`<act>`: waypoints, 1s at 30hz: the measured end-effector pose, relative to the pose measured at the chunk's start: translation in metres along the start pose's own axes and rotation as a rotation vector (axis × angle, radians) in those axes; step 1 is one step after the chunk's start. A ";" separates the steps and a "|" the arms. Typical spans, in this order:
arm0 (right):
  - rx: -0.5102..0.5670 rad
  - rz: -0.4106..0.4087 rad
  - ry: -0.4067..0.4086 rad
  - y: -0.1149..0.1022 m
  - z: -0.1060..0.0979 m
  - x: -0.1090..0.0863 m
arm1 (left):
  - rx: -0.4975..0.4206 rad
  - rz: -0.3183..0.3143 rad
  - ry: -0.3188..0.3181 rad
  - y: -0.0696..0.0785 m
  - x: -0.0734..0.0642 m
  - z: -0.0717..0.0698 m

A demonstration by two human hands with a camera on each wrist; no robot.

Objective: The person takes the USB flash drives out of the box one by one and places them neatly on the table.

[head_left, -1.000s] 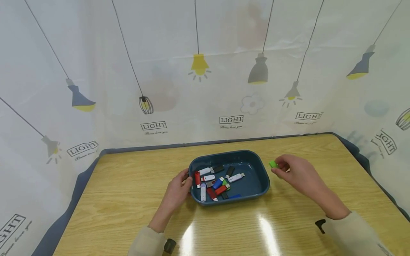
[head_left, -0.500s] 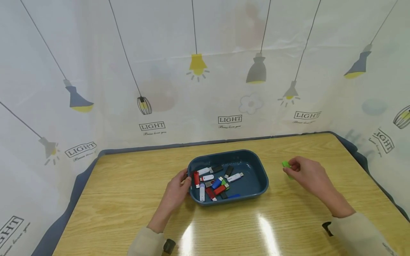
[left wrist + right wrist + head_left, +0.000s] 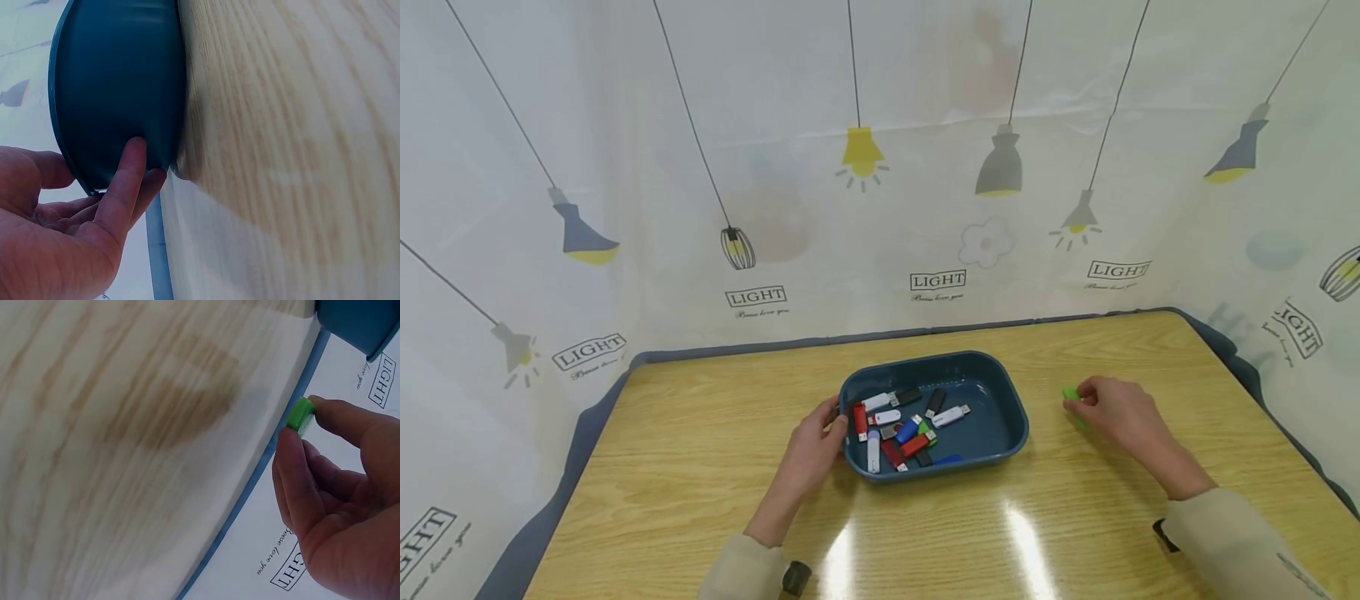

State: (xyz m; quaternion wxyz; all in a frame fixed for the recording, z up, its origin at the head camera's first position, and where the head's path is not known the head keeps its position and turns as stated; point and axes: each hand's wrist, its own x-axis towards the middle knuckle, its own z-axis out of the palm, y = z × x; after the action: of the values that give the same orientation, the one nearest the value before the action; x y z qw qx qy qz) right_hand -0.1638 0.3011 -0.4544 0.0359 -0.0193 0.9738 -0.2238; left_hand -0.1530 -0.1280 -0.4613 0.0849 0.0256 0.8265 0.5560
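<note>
Green USB stick [image 3: 1070, 392] is in the pinch of your right hand [image 3: 1123, 412], between the thumb and the index finger. It is at the right side of the tray, apart from it, low over the tabletop [image 3: 715, 450]; whether it touches the wood, I cannot tell. In the right wrist view you see only its short green body, because your fingertips cover part of it.

Your left hand [image 3: 812, 439] grips the left short end of the dark blue tray [image 3: 992, 421]. The thumb is at the rim, and the fingers lie along the outer wall, as the left wrist view shows.

Inside this tray, more USB sticks are lying mostly toward the left half. You have there white ones, for example a white USB stick [image 3: 952, 417] with its metal plug pointing to the right, also a blue USB stick [image 3: 908, 430] crossing near a red USB stick [image 3: 916, 443]. A black USB stick [image 3: 936, 402] rests at the middle, near the far wall.

Both your sleeves are beige; the right sleeve [image 3: 1232, 533] reaches almost to the wrist. Behind the tabletop stands a pale cloth [image 3: 820, 208], printed with hanging lamps and the word LIGHT.
</note>
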 end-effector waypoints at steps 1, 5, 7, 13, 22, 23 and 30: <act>-0.002 0.002 -0.004 0.000 0.001 0.001 | 0.000 -0.001 -0.001 0.000 0.000 0.000; -0.011 0.002 -0.007 0.001 0.003 0.003 | 0.003 -0.006 0.000 0.000 -0.001 0.000; -0.011 -0.001 -0.006 0.002 0.004 0.003 | 0.006 -0.006 0.001 0.000 0.000 0.000; -0.006 -0.001 -0.021 0.002 0.008 0.002 | -0.008 0.005 0.001 0.000 0.000 0.000; -0.013 0.023 -0.056 0.001 0.009 0.002 | -0.003 0.000 0.007 -0.001 0.001 0.000; -0.013 0.027 -0.059 0.001 0.008 0.002 | 0.001 0.002 0.006 0.000 0.001 0.000; -0.002 0.033 -0.064 0.000 0.010 0.001 | 0.021 0.002 0.006 0.000 0.001 0.000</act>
State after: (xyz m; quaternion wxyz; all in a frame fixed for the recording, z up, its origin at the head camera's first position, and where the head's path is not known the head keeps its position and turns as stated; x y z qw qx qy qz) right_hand -0.1638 0.2965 -0.4631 0.0705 -0.0103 0.9725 -0.2215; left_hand -0.1538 -0.1282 -0.4616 0.0816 0.0254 0.8324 0.5476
